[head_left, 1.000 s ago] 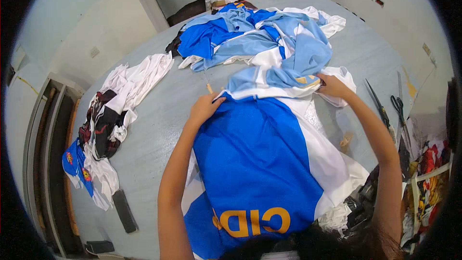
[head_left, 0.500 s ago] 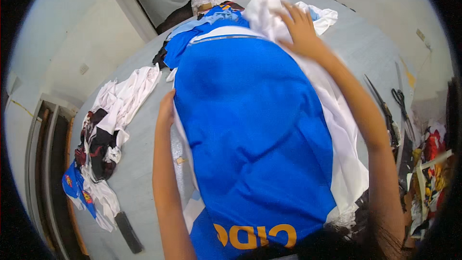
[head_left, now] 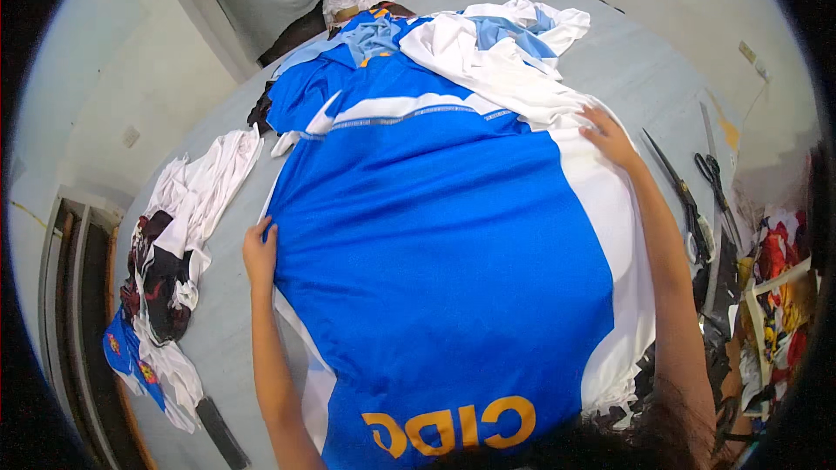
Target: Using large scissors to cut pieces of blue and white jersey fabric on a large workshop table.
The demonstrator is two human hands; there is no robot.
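Note:
A large blue fabric panel (head_left: 435,244) with white side edges and orange lettering lies spread in front of me, creased across its upper half. At its left edge my left hand (head_left: 259,251) is closed on the border of the cloth. On the right, my right hand (head_left: 610,135) rests with fingers stretched out on white fabric (head_left: 544,100) beside the blue panel. That white fabric runs down along the panel's right side. Beyond the panel's far edge lie bunched blue, light blue and white cloth pieces (head_left: 374,39).
White and dark cloth pieces (head_left: 205,178) lie along the table's left side, near a dark flat bar (head_left: 222,435). Large scissors (head_left: 684,196) and smaller black-handled scissors (head_left: 712,176) lie at the right. Coloured scraps (head_left: 779,270) fill a box beside the grey table (head_left: 644,61).
My right hand has come down and nearer, bringing the lifted white fabric flat. The blue panel is spread wider. My left hand has shifted left and nearer with its edge.

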